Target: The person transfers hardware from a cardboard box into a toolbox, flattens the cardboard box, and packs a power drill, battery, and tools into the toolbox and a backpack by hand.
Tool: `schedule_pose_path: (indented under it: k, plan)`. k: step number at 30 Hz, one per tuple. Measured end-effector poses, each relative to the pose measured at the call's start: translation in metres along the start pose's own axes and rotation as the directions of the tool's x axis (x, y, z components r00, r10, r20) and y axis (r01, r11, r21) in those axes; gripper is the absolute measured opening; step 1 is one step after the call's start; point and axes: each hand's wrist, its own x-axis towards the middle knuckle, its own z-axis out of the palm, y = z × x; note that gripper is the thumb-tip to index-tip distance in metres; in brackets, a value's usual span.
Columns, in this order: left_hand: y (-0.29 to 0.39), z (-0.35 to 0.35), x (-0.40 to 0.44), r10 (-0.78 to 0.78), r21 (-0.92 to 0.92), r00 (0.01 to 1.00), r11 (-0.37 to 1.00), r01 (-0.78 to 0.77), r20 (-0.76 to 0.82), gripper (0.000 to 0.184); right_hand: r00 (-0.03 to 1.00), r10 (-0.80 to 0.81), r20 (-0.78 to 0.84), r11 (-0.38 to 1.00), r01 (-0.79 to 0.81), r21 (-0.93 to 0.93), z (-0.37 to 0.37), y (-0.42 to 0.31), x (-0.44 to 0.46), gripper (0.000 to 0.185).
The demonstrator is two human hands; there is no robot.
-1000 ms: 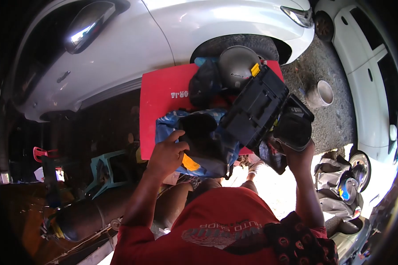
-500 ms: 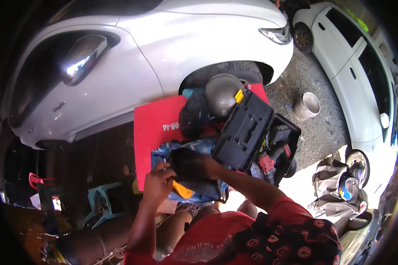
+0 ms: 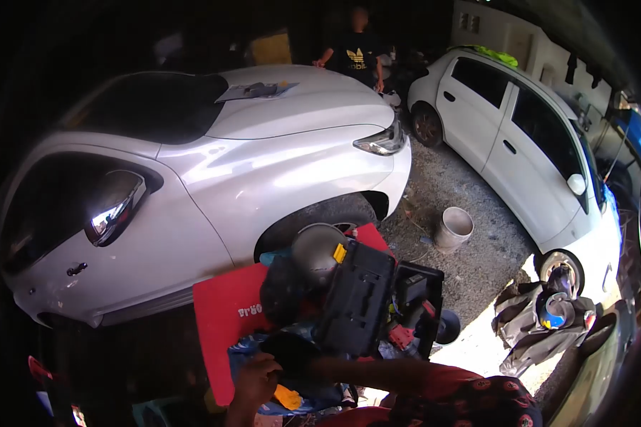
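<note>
A black, cloth-like item lies between my two hands, above a blue patterned bag. My left hand is closed, its fingers pinching at the item's left edge. My right hand reaches in from the right against the same item; shadow and the black material hide its fingers. Just below sits something orange-yellow in the bag's opening. Beside the right hand stands an open black toolbox, with a red power tool among its contents.
Under the bag and toolbox is a red board. A grey helmet and a black bag rest on it. A white car stands close ahead, another white car at right. A bucket stands between; a person is behind.
My view has tilted up, so hands and toolbox sit lower in the picture and a person beyond the car shows. Both hands remain at the black item.
</note>
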Motion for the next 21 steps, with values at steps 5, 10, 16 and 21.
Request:
schedule_pose_path:
  k: [5,10,16,21]
  plan:
    - [-0.005,0.01,0.011,-0.01,0.004,0.999,1.0,0.01,0.05,0.019,0.993,0.068,0.099,0.956,-0.037,-0.29,0.014,0.11,-0.115,0.038]
    - [-0.001,0.011,0.022,-0.104,0.001,0.992,0.995,0.104,0.068,0.02,0.53,0.637,-0.559,0.531,-0.828,-0.181,-0.108,0.135,-0.152,0.067]
    - [0.002,0.015,0.028,-0.096,0.035,0.993,0.995,0.093,0.064,0.019,0.428,0.818,-0.385,0.382,-0.904,-0.195,-0.107,0.191,-0.174,0.094]
    - [-0.014,0.018,0.019,-0.081,0.026,0.996,0.996,0.08,0.037,0.019,0.42,0.79,-0.447,0.33,-0.905,-0.268,-0.101,0.211,-0.171,0.098]
